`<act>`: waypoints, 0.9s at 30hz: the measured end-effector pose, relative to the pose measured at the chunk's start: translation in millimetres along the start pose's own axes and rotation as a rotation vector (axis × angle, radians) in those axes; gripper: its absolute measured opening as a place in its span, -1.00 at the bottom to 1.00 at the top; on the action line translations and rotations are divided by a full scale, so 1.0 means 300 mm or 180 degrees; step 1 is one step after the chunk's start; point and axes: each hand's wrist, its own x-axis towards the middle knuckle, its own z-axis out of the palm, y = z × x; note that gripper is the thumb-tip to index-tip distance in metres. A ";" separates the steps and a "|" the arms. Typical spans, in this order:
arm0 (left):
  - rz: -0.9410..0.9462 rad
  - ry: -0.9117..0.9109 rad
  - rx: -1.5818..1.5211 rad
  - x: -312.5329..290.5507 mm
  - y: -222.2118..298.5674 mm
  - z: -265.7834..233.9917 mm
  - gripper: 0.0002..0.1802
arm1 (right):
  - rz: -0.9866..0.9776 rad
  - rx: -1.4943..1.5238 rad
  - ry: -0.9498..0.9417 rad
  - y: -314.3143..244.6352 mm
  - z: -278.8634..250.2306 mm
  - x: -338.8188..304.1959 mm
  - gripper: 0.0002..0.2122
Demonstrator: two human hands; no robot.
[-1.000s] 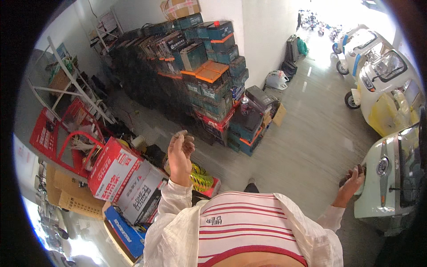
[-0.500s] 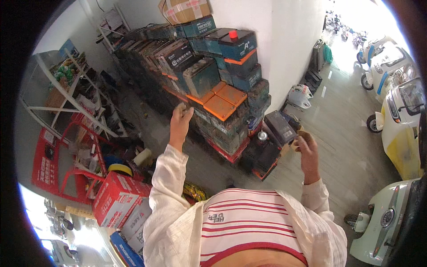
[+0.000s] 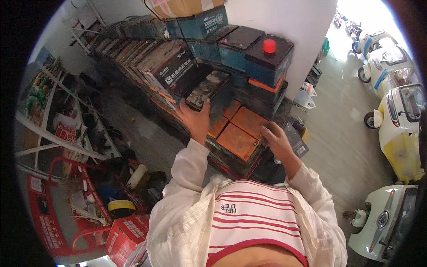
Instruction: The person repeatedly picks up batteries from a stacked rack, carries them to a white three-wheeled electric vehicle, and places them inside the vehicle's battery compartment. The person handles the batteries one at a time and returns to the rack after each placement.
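Observation:
A tall stack of dark box-shaped batteries fills the upper middle. My left hand (image 3: 196,120) is raised with the palm against the near end of a dark battery (image 3: 209,88) that juts out of the stack. My right hand (image 3: 276,141) rests with spread fingers on the right edge of an orange-topped battery (image 3: 238,141) lower down. A second orange-topped battery (image 3: 251,121) lies just behind it. A dark battery with a red cap (image 3: 268,50) stands on the upper right of the stack. Neither hand closes around anything.
White metal shelving (image 3: 53,133) stands at the left. A red rack (image 3: 58,209) with tools and a yellow tape roll (image 3: 121,205) sits low left, beside a red and white carton (image 3: 129,238). Small white and yellow vehicles (image 3: 396,129) line the right. A white wall (image 3: 284,22) backs the stack.
Both hands have moved forward onto the battery stack: the left from mid-air onto the jutting dark battery, the right from out at my side onto the orange-topped one. The view has closed in on the stack.

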 end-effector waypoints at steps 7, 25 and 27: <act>-0.0061 -0.0093 -0.0155 0.025 -0.058 0.017 -0.09 | 0.0588 0.0281 0.0106 0.093 0.307 0.393 -0.40; 0.1442 -0.0757 -0.1725 -0.011 -0.106 -0.023 -0.53 | 0.0637 0.1619 0.0236 -0.187 0.352 0.293 -0.58; 0.1064 -0.1408 -0.2271 0.078 -0.139 -0.025 -0.69 | 0.0536 0.1659 0.0210 -0.220 0.384 0.282 -0.59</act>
